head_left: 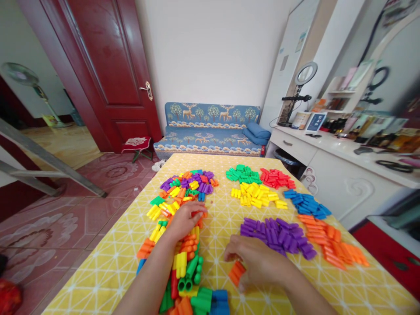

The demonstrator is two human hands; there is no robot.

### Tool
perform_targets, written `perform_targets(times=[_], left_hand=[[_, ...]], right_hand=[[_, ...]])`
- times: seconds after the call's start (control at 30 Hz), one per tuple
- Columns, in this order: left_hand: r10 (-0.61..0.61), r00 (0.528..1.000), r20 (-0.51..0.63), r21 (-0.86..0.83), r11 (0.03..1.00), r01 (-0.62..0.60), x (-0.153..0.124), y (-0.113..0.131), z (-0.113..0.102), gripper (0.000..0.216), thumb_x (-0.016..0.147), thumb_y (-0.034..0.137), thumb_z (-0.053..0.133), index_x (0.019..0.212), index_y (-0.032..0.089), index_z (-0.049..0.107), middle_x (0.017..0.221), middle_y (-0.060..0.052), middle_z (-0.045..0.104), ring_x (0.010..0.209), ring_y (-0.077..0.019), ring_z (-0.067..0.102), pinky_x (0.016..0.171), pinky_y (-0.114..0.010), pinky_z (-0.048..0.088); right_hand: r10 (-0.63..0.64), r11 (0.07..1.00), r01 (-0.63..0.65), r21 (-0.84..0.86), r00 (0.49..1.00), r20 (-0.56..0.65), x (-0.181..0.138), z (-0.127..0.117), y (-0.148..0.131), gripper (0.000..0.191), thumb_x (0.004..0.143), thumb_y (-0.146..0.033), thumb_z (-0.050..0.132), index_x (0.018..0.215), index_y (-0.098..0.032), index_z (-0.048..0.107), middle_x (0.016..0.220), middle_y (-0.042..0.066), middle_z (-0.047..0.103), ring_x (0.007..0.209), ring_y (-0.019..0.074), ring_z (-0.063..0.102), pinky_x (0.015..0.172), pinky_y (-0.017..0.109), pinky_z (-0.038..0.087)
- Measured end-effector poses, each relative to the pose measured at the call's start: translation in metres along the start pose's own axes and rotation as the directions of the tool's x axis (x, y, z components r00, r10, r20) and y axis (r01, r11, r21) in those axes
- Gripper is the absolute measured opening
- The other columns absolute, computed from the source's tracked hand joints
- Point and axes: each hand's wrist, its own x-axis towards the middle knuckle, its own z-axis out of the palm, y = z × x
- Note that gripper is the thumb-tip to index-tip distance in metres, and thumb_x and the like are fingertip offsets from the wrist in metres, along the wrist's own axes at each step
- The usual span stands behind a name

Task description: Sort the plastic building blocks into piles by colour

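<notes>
Right hand [254, 258] curled round an orange block [236, 273], just left of and nearer than the purple pile [278, 236].
A light pinch across the block's outer sides would probably serve best, with the wrist kept high so the purple pile beside it isn't nudged; the ribs should give the fingertips some purchase. The left hand [185, 221] is bent over the mixed heap [189, 243], well left of the purple pile, close to orange pieces; whether either of the hands has actually closed on anything, I cannot tell. The orange block is bright, smooth plastic, shaped like short tubes joined side by side, and sits low over the yellow tabletop [216, 258]; whether it touches the cloth is unclear.
</notes>
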Motion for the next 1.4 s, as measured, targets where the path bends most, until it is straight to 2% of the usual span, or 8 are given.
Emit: perform_targets(times=[0.1,0.3,0.73,0.83,0.97,1.07,1.13,1.4], left_hand=[[0.002,1.0,0.004,0.0,1.0,-0.002,0.0,0.0,-0.001,0.028,0.085,0.021,0.053,0.103,0.026,0.074,0.121,-0.006,0.066,0.113,-0.0218,0.06,0.101,-0.041,0.045],[0.003,1.0,0.007,-0.003,1.0,-0.003,0.0,-0.001,-0.001,0.027,0.085,0.022,0.054,0.103,0.026,0.074,0.12,-0.006,0.067,0.113,-0.0225,0.059,0.102,-0.042,0.044],[-0.009,1.0,0.015,0.007,1.0,0.009,0.0,-0.003,-0.001,0.025,0.085,0.025,0.054,0.099,0.025,0.075,0.121,-0.006,0.066,0.114,-0.0231,0.059,0.102,-0.043,0.043],[-0.011,1.0,0.022,0.011,1.0,0.011,0.001,-0.003,-0.001,0.025,0.085,0.025,0.054,0.099,0.025,0.074,0.122,-0.006,0.065,0.113,-0.0233,0.059,0.102,-0.043,0.043],[-0.004,1.0,0.019,0.007,1.0,0.004,0.001,-0.004,-0.001,0.025,0.085,0.026,0.054,0.098,0.025,0.075,0.121,-0.007,0.066,0.113,-0.0236,0.059,0.101,-0.043,0.044],[0.001,1.0,0.019,0.001,1.0,-0.001,0.001,-0.003,-0.001,0.025,0.085,0.026,0.054,0.098,0.025,0.075,0.121,-0.007,0.066,0.113,-0.0239,0.06,0.101,-0.043,0.044],[-0.003,1.0,0.02,0.003,1.0,0.003,0.001,-0.003,-0.001,0.025,0.085,0.026,0.054,0.098,0.025,0.075,0.121,-0.007,0.066,0.113,-0.024,0.06,0.101,-0.043,0.044],[0.008,1.0,0.023,-0.005,1.0,-0.008,0.002,-0.004,-0.002,0.025,0.084,0.024,0.054,0.099,0.025,0.075,0.12,-0.007,0.067,0.112,-0.0242,0.06,0.102,-0.044,0.044]], right_hand=[[0.069,0.997,-0.07,-0.013,0.997,-0.028,0.005,0.007,-0.005,0.043,0.052,-0.02,0.081,0.093,-0.025,0.069,0.093,-0.002,0.064,0.083,0.0159,0.058,0.067,0.023,0.037],[0.091,0.996,-0.082,0.039,0.934,-0.346,0.033,0.035,-0.006,0.032,0.073,-0.014,0.064,0.104,-0.022,0.066,0.108,0.004,0.058,0.092,0.0159,0.057,0.078,0.025,0.04],[0.02,0.991,-0.074,-0.111,0.905,-0.426,0.03,0.031,-0.003,0.035,0.078,-0.02,0.06,0.111,-0.029,0.065,0.098,0.003,0.06,0.092,0.0186,0.055,0.078,0.028,0.042],[0.04,0.992,-0.106,-0.069,0.783,-0.621,0.021,0.003,0.02,0.039,0.078,-0.02,0.059,0.116,-0.025,0.064,0.105,0.005,0.061,0.1,0.0201,0.055,0.088,0.031,0.043],[0.062,0.947,-0.312,-0.075,0.408,-0.911,-0.018,-0.04,0.072,0.035,0.082,-0.031,0.053,0.114,-0.02,0.064,0.111,0.009,0.06,0.107,0.0246,0.053,0.096,0.039,0.04],[0.163,0.801,-0.596,0.059,0.122,-0.979,-0.055,-0.053,0.108,0.038,0.081,-0.038,0.052,0.111,-0.019,0.066,0.107,0.011,0.061,0.102,0.0289,0.054,0.089,0.044,0.041],[0.241,0.674,-0.721,0.16,0.01,-0.971,-0.074,-0.052,0.124,0.04,0.08,-0.041,0.051,0.111,-0.021,0.067,0.105,0.013,0.061,0.098,0.0322,0.055,0.081,0.046,0.042],[0.417,0.519,-0.83,0.203,0.038,-0.908,-0.095,-0.04,0.147,0.046,0.079,-0.044,0.048,0.113,-0.02,0.068,0.102,0.021,0.059,0.09,0.0399,0.054,0.066,0.049,0.036]])
